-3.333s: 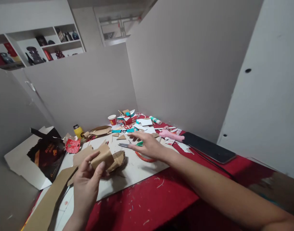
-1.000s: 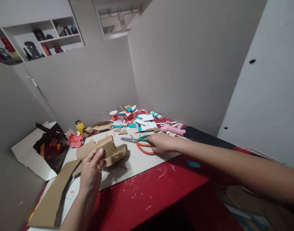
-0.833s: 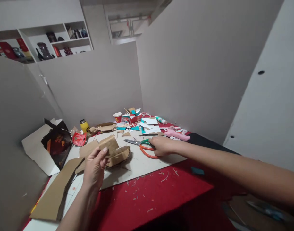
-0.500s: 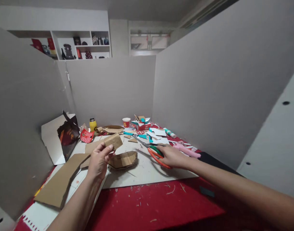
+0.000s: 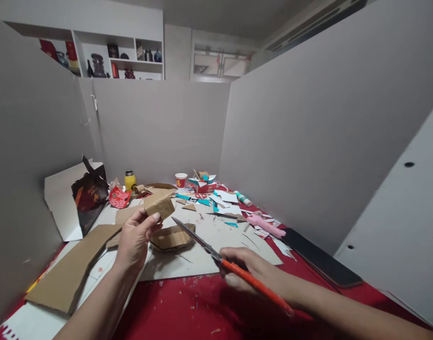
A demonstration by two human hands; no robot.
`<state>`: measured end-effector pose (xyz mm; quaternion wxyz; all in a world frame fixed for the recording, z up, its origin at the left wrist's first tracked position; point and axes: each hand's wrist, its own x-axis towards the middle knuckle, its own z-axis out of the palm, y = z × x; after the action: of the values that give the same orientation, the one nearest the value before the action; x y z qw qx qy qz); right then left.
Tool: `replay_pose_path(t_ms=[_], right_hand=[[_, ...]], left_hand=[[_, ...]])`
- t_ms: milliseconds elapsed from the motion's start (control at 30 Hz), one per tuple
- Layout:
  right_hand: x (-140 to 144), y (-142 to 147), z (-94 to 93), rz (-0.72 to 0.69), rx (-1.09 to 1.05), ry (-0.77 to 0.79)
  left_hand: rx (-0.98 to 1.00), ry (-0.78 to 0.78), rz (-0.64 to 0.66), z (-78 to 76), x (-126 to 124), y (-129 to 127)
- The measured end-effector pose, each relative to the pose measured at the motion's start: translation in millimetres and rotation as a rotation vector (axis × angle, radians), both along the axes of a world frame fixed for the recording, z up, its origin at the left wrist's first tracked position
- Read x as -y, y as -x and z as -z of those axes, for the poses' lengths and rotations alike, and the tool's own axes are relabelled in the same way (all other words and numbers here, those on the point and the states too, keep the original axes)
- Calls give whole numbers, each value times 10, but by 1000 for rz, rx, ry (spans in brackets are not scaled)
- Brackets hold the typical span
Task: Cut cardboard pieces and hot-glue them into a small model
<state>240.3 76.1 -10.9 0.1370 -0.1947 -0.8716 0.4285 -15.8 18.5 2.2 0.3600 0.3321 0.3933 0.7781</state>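
A: What has changed on the right side?

B: Half a second ago the scissors (image 5: 216,255) lay low over the white board (image 5: 216,257) with the right hand (image 5: 253,271) only taking them up. Now that hand is closed round the orange handles and has drawn back toward the body, at about five o'clock from the board's middle. The blades point to eleven o'clock, straight at the cardboard.

A: And the left hand?

B: The left hand (image 5: 134,238) pinches the folded cardboard piece (image 5: 159,204) between thumb and fingers, lifted clear of the board, at about ten o'clock from the scissors' tips. The blade tips are near it, not touching.

A: So cutting is at hand?

B: I judge so. The tool is lifted and aimed, and the piece is held out toward it.

A: Anything beneath?

B: A curved cardboard shell (image 5: 172,236) lies on the board just under the held piece.
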Motion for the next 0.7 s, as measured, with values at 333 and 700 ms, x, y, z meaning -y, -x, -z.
replay_pose_path(t_ms=[333,700], right_hand=[[106,86,37,-154,-21,502],[144,15,-42,51,100,803]], left_hand=[[-175,7,-18,48,46,-52],[-306,48,-85,57,64,-40]])
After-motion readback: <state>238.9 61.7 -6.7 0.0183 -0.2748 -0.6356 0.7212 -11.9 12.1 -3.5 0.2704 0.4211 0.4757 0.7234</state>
